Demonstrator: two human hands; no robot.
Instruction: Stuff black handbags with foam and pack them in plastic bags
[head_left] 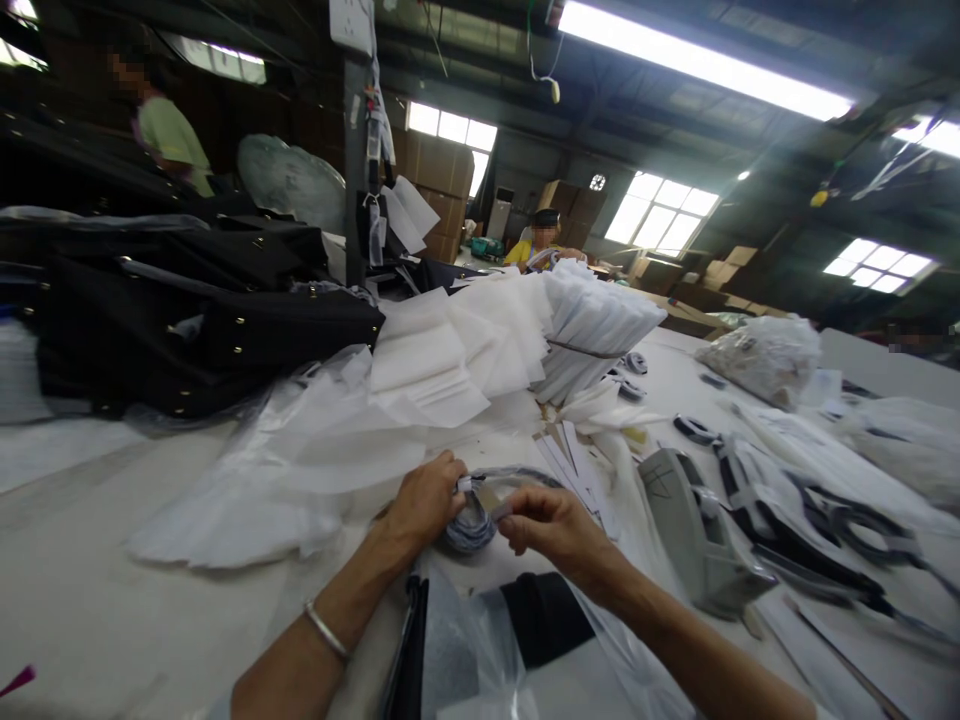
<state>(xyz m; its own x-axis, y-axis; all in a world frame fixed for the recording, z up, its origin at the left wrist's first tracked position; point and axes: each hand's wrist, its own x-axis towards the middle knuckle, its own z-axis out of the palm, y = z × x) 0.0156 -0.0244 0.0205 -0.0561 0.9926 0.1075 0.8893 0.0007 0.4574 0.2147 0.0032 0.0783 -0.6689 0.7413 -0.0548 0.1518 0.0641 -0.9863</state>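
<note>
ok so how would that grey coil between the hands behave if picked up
The coil would probably flex, since its strands bend in tight curves. It might spread if lifted by one loop, as several loops show. It seems likely light, its strands looking thin.

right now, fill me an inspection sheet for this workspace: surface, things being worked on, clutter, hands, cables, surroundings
surface: white table, pale and crowded except toward the near left
things being worked on: grey coil between the hands; strap or cable, cannot tell
clutter: black bags at left, white sheets ahead, grey tape dispenser at right
hands: left hand holds the coil; right hand pinches a small pale strip
cables: one hanging overhead with a yellowish end; on the table, none certain
surroundings: two people beyond the table, one in a yellow top; stacked cartons, windows
</note>
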